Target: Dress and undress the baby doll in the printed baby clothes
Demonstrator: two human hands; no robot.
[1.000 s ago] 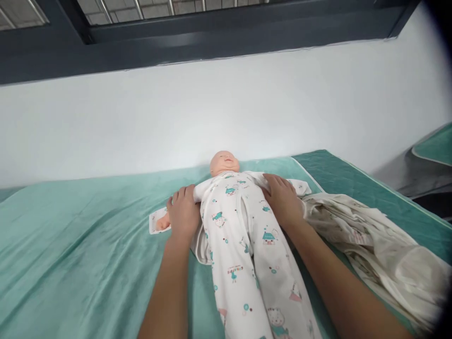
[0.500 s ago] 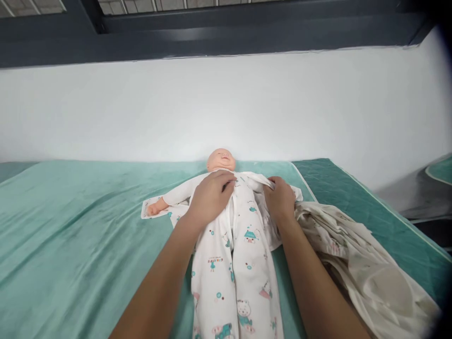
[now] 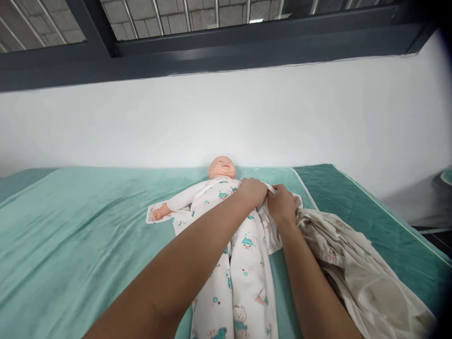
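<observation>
Doll (image 3: 221,167) is flat on its back on the green sheet (image 3: 88,240), head at the wall (image 3: 165,122) end, legs toward the wearer. Printed garment (image 3: 249,273) covers its torso and legs. On the wearer's left, the doll's arm is angled out: white upper part, bare hand (image 3: 160,212) lying on a printed flap of cloth (image 3: 150,215).

Both hands are at the other arm. Right hand (image 3: 283,205): fingers pinched on white cloth (image 3: 270,188) there. Left hand (image 3: 253,189): reaches across the doll's chest to the same spot, just beside the right one; fingers curled, tips hidden, can't tell if they grip anything. Left forearm crosses over the doll's body and hides part of the garment.

Beige cloth (image 3: 367,282) lies in a crumpled heap beside the right forearm. Dark window frame (image 3: 219,52) above the wall, metal bars (image 3: 187,16) behind it.
</observation>
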